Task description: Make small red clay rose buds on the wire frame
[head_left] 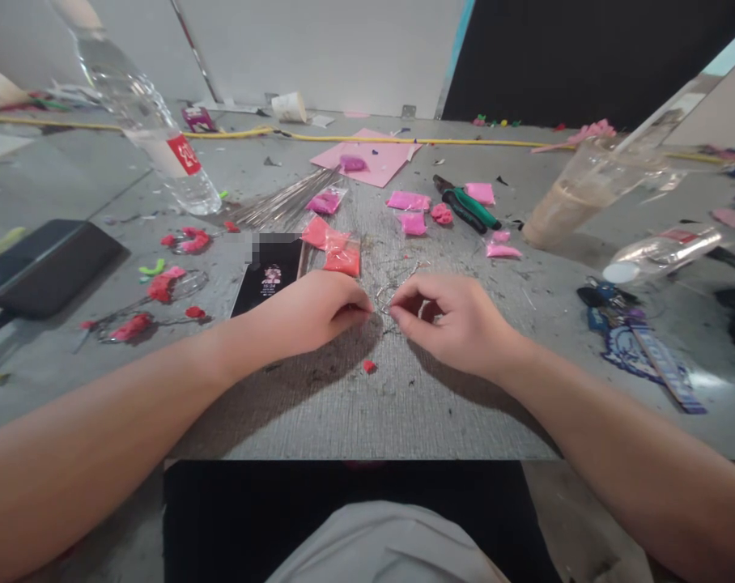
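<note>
Left hand [328, 312] and right hand [461, 324] at work over the table [355, 425]. Hardest to make out from my place in the room is the thin wire [381, 303], whose ends fade into the grey surface. The left hand covers the lower part of a phone [270, 279], and a blocky patch blurs the phone's far corner. The tall bottle [142, 113] is cut off at its top.

The wire lies curved in the narrow gap between the two sets of fingers. The right thumb and forefinger pinch it; the left fingertips come close together just beside it, though I cannot tell whether they grip it. A red scrap [368, 367] rests on the near side of the fingers. Beyond the right fingers lie pliers [468, 206] with green and black handles; beyond the left, a sheaf of wires [282, 199].

Containers: just beyond the left fingers, clear packets [343, 256] hold an orange-red material; farther out, small packets hold pink. The tall bottle, far beyond the left fingers, contains clear liquid. Beyond and right of the right fingers, a clear cup [586, 182] holds a brown drink and a straw.
</note>
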{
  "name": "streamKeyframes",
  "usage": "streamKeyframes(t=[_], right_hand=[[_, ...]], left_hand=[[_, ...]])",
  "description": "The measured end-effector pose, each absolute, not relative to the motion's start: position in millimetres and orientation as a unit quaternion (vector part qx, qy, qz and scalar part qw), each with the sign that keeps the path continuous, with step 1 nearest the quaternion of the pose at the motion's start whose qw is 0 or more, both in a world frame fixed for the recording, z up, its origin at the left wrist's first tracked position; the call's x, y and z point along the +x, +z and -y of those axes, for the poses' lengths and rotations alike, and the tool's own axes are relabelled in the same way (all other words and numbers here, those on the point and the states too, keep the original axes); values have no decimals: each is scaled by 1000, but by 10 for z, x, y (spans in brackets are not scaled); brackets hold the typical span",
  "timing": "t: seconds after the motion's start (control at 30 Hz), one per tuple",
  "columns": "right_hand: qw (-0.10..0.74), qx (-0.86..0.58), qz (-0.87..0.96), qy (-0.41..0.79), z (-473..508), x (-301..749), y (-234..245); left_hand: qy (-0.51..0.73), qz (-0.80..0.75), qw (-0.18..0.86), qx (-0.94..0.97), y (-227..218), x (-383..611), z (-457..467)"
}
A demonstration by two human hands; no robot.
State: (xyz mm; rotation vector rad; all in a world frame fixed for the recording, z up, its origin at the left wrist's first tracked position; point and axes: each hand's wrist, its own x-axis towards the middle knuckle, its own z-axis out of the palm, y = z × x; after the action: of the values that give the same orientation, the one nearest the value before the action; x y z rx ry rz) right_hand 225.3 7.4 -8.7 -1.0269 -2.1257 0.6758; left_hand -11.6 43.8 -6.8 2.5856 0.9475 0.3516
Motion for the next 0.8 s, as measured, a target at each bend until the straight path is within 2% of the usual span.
streamKeyframes(t=[0.3,0.5,0.63,0.8], right_hand=[[328,-403,809,274,-65,2246,-71],[305,-407,822,257,-81,2257,-66],[317,-392,821,267,-38,2235,-54],[406,-300,837,212,23,2196,-58]], left_hand=[[125,-337,146,922,-88,-160,-492],[190,-380,134,895,-80,-139,-483],[232,-413,235,849,32,-86,-389],[189,-412,428,781,116,-3,-232]])
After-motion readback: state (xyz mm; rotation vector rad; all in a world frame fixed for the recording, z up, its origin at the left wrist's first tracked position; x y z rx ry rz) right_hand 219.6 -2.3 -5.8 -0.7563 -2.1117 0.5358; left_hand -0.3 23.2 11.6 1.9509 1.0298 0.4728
